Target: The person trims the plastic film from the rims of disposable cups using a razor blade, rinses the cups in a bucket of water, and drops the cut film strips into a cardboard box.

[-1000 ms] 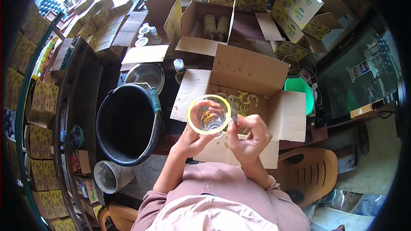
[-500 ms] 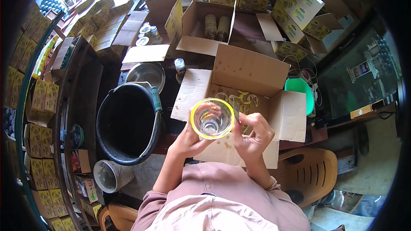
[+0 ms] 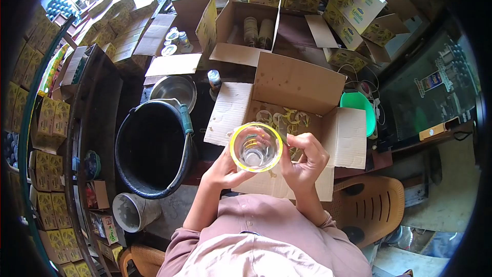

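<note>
My left hand is wrapped round a clear cup with a yellow rim, its mouth tilted up toward me. To the right of the cup, my right hand is closed in a pinch beside the rim. A small dark sliver shows near those fingertips, too small to name. Beyond the hands stands an open cardboard box. Several clear cups with yellow markings lie inside it, partly hidden by my hands and the held cup.
Left of the box are a black bucket, a metal basin and a small jar. A green bowl sits to the right. Behind is another open box with stacked cups. Plastic chairs flank me; a grey bucket stands lower left.
The cup has shifted slightly down and to the right in view, still in my left hand. My right hand keeps nearly the same place and pinch.
</note>
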`<act>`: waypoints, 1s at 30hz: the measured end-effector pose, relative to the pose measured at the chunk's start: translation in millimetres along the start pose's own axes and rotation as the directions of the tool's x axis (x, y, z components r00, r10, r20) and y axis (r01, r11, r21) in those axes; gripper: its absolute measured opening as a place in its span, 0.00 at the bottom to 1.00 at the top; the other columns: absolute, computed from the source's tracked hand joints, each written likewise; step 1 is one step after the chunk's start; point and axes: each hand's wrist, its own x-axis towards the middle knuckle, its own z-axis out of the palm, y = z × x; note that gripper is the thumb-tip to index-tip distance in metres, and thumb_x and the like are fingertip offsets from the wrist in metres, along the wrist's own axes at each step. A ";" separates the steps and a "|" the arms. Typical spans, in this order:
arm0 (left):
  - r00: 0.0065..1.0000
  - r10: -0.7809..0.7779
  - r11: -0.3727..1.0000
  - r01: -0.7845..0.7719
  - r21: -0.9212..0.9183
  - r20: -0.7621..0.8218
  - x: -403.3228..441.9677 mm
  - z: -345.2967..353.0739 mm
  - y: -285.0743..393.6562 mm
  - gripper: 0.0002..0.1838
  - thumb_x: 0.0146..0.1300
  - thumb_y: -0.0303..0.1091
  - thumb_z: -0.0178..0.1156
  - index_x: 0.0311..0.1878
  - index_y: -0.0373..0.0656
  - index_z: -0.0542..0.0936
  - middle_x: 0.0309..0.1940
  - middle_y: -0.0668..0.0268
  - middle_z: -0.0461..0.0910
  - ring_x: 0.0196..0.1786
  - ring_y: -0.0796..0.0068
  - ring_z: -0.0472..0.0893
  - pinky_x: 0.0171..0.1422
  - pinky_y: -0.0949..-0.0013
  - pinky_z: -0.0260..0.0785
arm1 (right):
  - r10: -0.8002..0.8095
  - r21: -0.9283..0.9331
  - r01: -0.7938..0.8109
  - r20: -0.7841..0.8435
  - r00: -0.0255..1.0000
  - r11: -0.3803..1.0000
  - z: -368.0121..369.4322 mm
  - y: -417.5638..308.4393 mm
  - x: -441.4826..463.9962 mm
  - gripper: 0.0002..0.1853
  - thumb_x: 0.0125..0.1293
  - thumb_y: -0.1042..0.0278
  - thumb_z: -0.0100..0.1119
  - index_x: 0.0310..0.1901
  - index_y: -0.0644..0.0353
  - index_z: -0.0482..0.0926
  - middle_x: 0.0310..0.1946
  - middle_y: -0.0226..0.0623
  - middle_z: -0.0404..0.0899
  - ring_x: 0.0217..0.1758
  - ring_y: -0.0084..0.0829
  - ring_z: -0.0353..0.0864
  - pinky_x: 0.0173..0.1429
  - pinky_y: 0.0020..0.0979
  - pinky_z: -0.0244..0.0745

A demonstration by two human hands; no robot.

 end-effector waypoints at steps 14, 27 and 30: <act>1.000 -0.007 1.000 0.007 0.006 0.025 6.0 -4.8 -4.1 0.35 0.36 0.30 0.66 0.53 0.37 0.66 0.47 0.60 0.68 0.50 0.70 0.71 0.55 0.68 0.64 | -0.015 0.045 0.012 0.059 0.998 0.999 0.8 -0.1 4.2 0.13 0.41 0.85 0.62 0.32 0.62 0.80 0.23 0.37 0.78 0.25 0.27 0.79 0.28 0.23 0.72; 0.995 -0.096 0.985 0.097 -0.141 0.010 4.3 -3.6 -12.4 0.36 0.37 0.33 0.68 0.53 0.38 0.65 0.47 0.61 0.68 0.50 0.70 0.71 0.54 0.68 0.64 | 0.031 0.087 -0.034 0.032 0.999 0.996 5.9 -2.9 1.1 0.10 0.42 0.84 0.64 0.29 0.65 0.77 0.21 0.34 0.74 0.23 0.21 0.73 0.25 0.19 0.64; 0.985 -0.174 0.918 0.156 -0.364 -0.017 0.0 -1.0 -19.7 0.37 0.39 0.36 0.67 0.54 0.38 0.62 0.46 0.60 0.67 0.49 0.68 0.71 0.53 0.67 0.64 | 0.060 0.096 -0.060 0.012 0.998 0.994 6.3 -3.2 -0.7 0.09 0.44 0.83 0.64 0.29 0.65 0.77 0.21 0.33 0.74 0.23 0.18 0.72 0.23 0.17 0.63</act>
